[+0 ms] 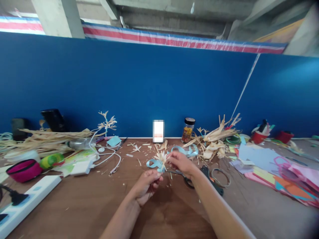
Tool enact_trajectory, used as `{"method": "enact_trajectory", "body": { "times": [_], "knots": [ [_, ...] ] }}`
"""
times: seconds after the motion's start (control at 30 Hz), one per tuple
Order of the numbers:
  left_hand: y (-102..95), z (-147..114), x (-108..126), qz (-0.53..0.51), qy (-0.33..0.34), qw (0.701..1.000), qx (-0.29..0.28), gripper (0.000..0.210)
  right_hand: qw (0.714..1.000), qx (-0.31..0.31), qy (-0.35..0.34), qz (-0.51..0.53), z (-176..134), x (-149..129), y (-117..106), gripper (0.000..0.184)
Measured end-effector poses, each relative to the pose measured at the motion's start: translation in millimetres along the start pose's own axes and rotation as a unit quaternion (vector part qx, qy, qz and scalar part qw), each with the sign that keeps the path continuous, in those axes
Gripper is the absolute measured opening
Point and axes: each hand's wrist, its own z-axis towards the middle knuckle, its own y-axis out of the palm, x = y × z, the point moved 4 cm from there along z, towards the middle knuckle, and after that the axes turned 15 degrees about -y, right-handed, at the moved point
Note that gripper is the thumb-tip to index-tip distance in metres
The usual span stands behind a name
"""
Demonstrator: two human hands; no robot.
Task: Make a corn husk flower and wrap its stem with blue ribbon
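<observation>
A small flower (160,157) made of pale dried husk stands upright over the middle of the table. My left hand (147,186) is closed below it, with thumb and fingers pinching its base, where light blue ribbon (154,163) is wrapped or looped. From the right, my right hand (181,164) pinches at the flower's edge with fingertips pressed together; part of a petal is hidden by them. More blue ribbon (193,151) lies in loops behind my right hand. Black-handled scissors (188,182) rest on the table, partly covered by my right forearm.
Husk bundles (214,139) lie at right, beside a black-lidded jar (188,130). Coloured paper (264,162) spreads farther right. Left are a white power strip (37,196), a charger (81,167) with cable, a pink pouch (24,170) and a finished-looking husk flower stem (106,123). A blue partition (139,83) stands behind.
</observation>
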Motion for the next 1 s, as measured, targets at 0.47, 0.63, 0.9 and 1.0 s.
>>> {"method": "enact_trajectory", "body": {
  "times": [0.47,0.63,0.9,1.0],
  "knots": [
    [1.0,3.5,-6.6,-0.062,-0.035,0.994,-0.079,0.009,0.978,-0.044,-0.046,0.2,-18.5,6.1,48.0,0.035],
    [3.8,2.9,-7.7,-0.069,-0.043,0.993,-0.088,0.008,0.973,-0.063,-0.028,0.221,-20.7,8.1,47.0,0.027],
    [-0.9,4.1,-4.3,-0.06,-0.027,0.996,-0.058,0.009,0.984,-0.04,-0.042,0.168,-19.8,21.1,44.0,0.023],
    [-4.1,5.1,-1.1,-0.051,-0.002,0.998,-0.03,0.01,0.991,-0.025,-0.063,0.116,-19.5,23.9,44.4,0.018]
  ]
}}
